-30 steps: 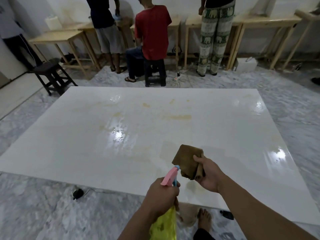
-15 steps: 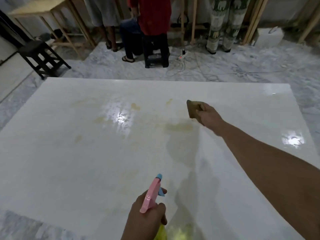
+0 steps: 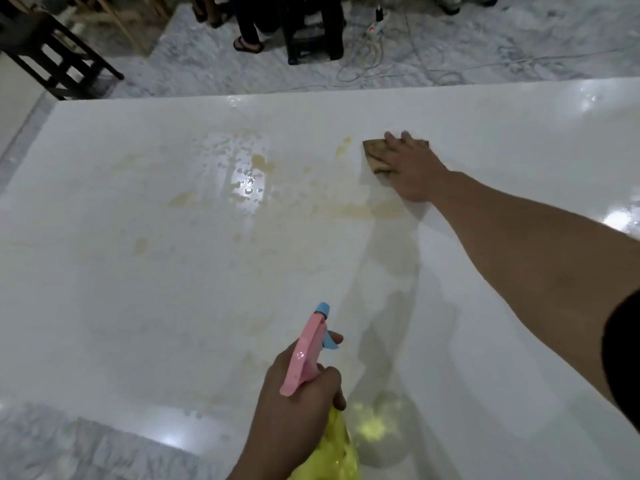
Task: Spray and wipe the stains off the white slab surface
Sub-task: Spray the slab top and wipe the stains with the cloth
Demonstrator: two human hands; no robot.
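Observation:
A large glossy white slab (image 3: 145,306) lies flat on the floor and fills most of the view. Yellowish stains (image 3: 263,164) and spray droplets mark its far middle, with a long smear (image 3: 356,211) below them. My right hand (image 3: 412,168) reaches far across and presses a brown cloth (image 3: 375,154) flat onto the slab, just right of a small stain. My left hand (image 3: 294,407) grips a yellow spray bottle (image 3: 337,452) with a pink and blue trigger head (image 3: 308,348), held above the near part of the slab.
Marble floor (image 3: 485,46) surrounds the slab. Beyond its far edge are a power strip with white cables (image 3: 375,27), a dark stool (image 3: 311,32), a person's sandalled foot (image 3: 247,43), and a black stool (image 3: 55,60) at the far left.
My right hand went from holding the cloth up near the bottle to stretching far out and laying it flat on the slab. The view tilted down and closer.

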